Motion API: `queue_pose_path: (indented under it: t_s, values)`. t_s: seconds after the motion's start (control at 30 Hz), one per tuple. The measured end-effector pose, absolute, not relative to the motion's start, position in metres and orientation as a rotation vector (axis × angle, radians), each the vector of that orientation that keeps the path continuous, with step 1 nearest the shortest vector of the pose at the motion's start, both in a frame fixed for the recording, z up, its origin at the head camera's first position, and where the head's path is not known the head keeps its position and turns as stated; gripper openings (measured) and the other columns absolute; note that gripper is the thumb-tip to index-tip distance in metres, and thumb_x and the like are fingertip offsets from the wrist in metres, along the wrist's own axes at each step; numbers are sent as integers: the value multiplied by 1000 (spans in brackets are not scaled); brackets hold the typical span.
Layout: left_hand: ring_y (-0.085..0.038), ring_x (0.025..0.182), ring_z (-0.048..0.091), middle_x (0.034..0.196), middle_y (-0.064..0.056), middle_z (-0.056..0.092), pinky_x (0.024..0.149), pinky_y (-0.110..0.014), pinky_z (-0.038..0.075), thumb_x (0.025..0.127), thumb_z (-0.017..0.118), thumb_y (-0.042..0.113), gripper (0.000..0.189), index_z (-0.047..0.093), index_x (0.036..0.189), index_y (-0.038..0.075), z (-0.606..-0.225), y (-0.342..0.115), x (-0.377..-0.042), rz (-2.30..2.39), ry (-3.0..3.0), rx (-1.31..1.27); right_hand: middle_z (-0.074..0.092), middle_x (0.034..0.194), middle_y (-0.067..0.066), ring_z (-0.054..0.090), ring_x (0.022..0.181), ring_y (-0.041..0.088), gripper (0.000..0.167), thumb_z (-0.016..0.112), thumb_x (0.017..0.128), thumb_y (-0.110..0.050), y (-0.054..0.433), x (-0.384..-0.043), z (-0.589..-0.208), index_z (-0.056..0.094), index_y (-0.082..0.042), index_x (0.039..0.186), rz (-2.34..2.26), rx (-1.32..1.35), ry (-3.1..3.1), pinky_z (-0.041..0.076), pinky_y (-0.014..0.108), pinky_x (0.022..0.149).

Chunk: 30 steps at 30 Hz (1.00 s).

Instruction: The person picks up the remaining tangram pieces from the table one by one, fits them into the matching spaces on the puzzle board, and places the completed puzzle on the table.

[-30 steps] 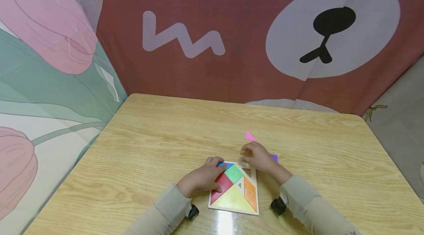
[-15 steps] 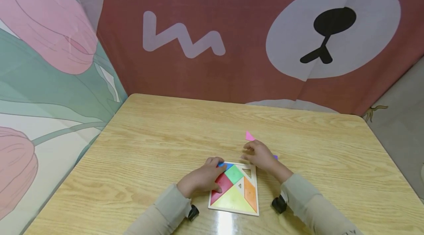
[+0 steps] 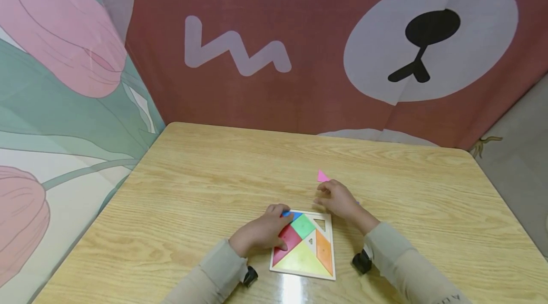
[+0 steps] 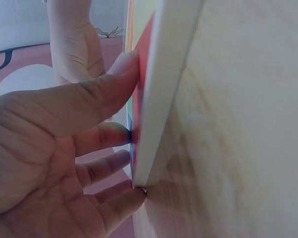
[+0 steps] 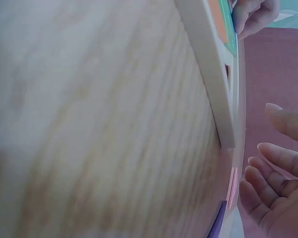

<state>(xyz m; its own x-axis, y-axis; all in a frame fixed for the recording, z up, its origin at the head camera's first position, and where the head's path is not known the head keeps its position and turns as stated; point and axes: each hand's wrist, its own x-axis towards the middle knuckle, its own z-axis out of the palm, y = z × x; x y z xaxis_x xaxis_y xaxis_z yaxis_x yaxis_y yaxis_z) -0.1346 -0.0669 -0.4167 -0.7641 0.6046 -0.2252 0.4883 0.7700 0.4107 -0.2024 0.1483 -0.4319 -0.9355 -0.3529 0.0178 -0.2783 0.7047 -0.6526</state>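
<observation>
A tangram board (image 3: 327, 230) with a pale wooden frame lies on the table, holding red (image 3: 288, 238), blue, green, yellow and orange pieces. Two bare recesses show in it, at its upper right and near its middle. My left hand (image 3: 259, 230) rests on the board's left side, thumb on the red piece (image 4: 142, 59) and fingertips at the blue corner. Just beyond the upper right corner hovers my right hand (image 3: 341, 203), its fingers loosely bent with nothing between them. A pink triangle (image 3: 322, 176) lies past its fingertips. Mostly hidden behind that hand is a purple piece (image 5: 218, 220).
The wood-grain table (image 3: 205, 175) reaches back to a hanging cloth (image 3: 257, 99) printed with a cartoon face. Flower-patterned cloth (image 3: 77, 104) hangs at the left. Each wrist carries a small black camera (image 3: 250, 276).
My right hand has drawn slightly to the right and away from the board's upper right corner, covering more of the purple piece. The left hand stays in place.
</observation>
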Motion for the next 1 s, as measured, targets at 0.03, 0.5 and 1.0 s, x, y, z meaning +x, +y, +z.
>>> queue_pose_path:
  t_s: [0.03,0.5,1.0]
  values:
    - [-21,117,24,132,-8,28,91,-29,32,75,66,28,66,38,131,6,-417,-67,-135,472,2619,841,52,90,9,50,82,22,35,66,75,-16,149,-203,-432,57,5,102,-1041,-519,2796,42,36,74]
    - [-20,116,25,131,-8,28,91,-28,32,74,66,29,67,38,131,7,-418,-68,-136,466,2627,854,53,90,10,50,82,23,37,66,75,-17,153,-214,-434,57,6,102,-1092,-520,2805,43,37,73]
    - [-23,118,23,131,-8,28,89,-28,34,76,65,27,67,36,132,6,-417,-70,-134,504,2622,867,53,88,14,51,80,26,34,66,75,-14,156,-224,-432,57,8,99,-1077,-559,2847,44,38,71]
